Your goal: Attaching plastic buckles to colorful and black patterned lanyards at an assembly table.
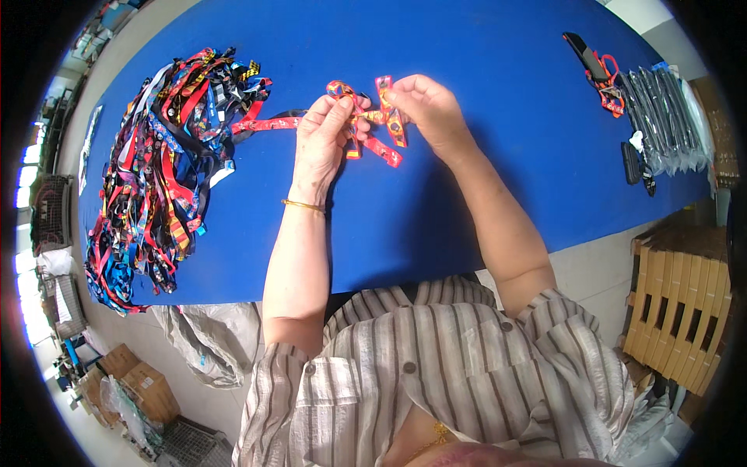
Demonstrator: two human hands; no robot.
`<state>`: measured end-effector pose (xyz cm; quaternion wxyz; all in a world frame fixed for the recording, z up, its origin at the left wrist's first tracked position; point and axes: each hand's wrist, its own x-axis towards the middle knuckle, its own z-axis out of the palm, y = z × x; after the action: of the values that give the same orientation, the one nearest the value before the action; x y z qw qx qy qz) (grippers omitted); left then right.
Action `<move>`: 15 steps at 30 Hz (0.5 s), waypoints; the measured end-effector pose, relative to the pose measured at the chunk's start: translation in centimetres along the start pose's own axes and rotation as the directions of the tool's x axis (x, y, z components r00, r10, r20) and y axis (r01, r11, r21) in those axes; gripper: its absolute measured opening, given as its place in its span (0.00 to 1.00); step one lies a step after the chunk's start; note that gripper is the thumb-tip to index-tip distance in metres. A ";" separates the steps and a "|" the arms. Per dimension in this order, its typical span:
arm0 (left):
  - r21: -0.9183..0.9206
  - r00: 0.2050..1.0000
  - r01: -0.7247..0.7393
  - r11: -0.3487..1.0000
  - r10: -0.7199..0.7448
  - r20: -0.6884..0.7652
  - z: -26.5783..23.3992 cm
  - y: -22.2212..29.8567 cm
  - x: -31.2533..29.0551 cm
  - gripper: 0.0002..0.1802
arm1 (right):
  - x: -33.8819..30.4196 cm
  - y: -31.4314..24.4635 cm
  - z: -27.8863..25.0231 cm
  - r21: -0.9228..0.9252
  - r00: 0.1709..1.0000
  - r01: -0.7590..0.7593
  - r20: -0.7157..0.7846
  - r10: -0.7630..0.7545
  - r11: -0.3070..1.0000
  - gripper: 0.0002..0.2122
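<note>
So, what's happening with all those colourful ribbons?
A person at a blue table is handling a few bright ribbons. The left hand grips them in a bunch, while the right hand pinches one ribbon near its end. A red strip stretches from the left hand toward a big jumbled heap of ribbons on the table's left side.

dk clr-wrapped pkts (668, 121), R end blue tbl (506, 62) | cdbd stack (683, 274), R | brn bxs (150, 391), low L
</note>
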<state>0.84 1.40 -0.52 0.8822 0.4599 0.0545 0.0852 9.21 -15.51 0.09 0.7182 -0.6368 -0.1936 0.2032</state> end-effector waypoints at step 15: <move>-0.274 0.999 -0.016 0.961 0.027 0.038 -1.8 -0.2 0.8 0.11 | 0.3 0.5 0.0 0.337 0.994 0.068 -0.103 -0.034 0.939 0.07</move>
<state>1.32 2.83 -1.75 0.9373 0.3356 0.0190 0.0921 9.45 -15.29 -0.45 0.8308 -0.5068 -0.1375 0.1842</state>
